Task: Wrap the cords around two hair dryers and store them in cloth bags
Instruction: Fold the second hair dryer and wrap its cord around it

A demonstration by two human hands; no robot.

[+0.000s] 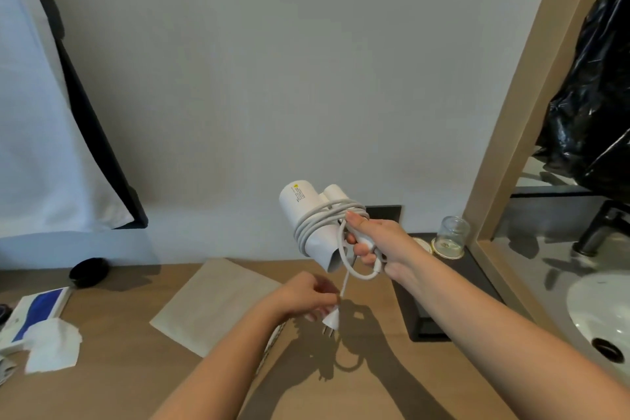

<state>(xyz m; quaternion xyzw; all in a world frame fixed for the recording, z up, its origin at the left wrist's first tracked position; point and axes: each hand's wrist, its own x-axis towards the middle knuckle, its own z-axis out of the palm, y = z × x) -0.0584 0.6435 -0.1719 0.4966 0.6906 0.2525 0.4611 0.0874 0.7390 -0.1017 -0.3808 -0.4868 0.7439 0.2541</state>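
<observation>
Head cam, 1 frame.

- R hand (371, 245): raised over the counter (136, 368), fingers curled round the handle of the white hair dryer (303, 211), thumb on top pressing the coils. Firm grip.
- Hair dryer: in the air, clear of the counter, in front of the grey wall. Barrel tilted, one end up-left, the other down toward the L hand.
- Cord (317, 222): white, several turns wound round barrel + handle. One slack loop hangs just below the R hand. A short tail runs down from it to the plug (331, 317).
- L hand (306, 297): lower, near the counter, fingertips pinching the cord tail right at the plug. Plug prongs point down, not touching the counter as far as I can tell.
- Cloth bag (211, 303): beige, flat on the counter, just left of the L hand, partly under the L forearm.

Other items:
- Black tray (429, 320) on the counter under the R forearm; glass jar (451, 235) upside down at its far end.
- Sink (600, 317), white, far right, below a wood-framed mirror.
- Crumpled tissue (51, 344) + blue/white booklet (41, 307) at the left edge; small black round obj (89, 271) behind them, can't ID.
</observation>
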